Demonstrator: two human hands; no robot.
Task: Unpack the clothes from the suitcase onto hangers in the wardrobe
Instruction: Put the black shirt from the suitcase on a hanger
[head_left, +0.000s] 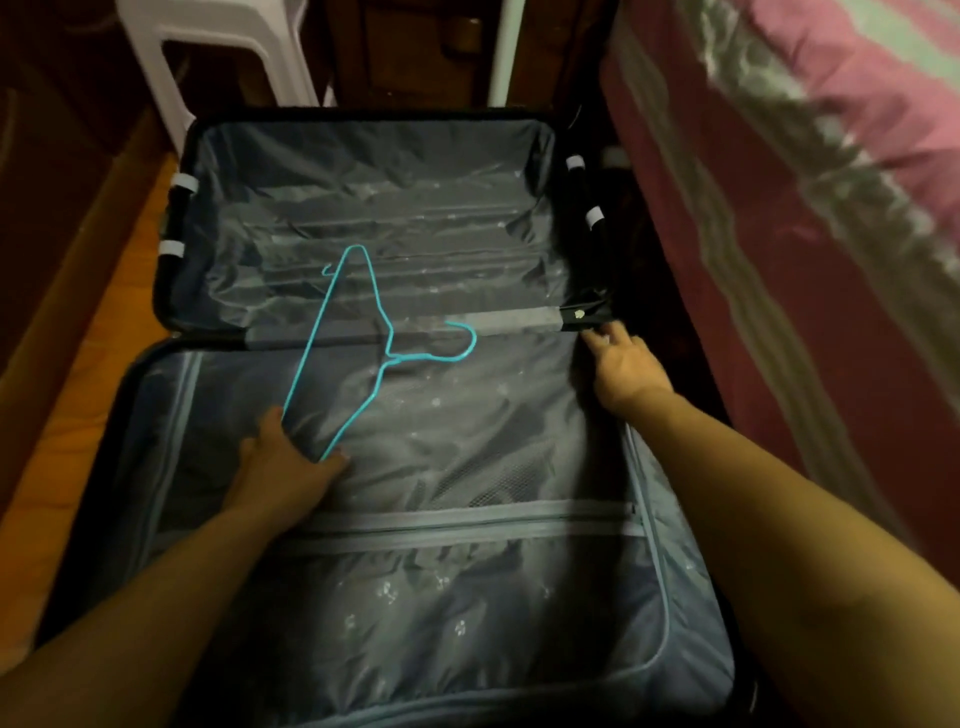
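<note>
Lying wide open on the floor, the suitcase (395, 597) fills most of the space, with its right edge squeezed close to the pink and red bed (810, 218) and its far edge just beside a white plastic stool (171, 47), while a strip of orange floor (62, 374) gives some room on the left. The left hand (291, 467) holds one corner of the blue hanger (358, 343) tight, and the hanger sits across the middle fold of the suitcase. The right hand (618, 364) reaches to the right rim by a small black strap (584, 314), fingers bent on the edge, and no words can be read anywhere.
</note>
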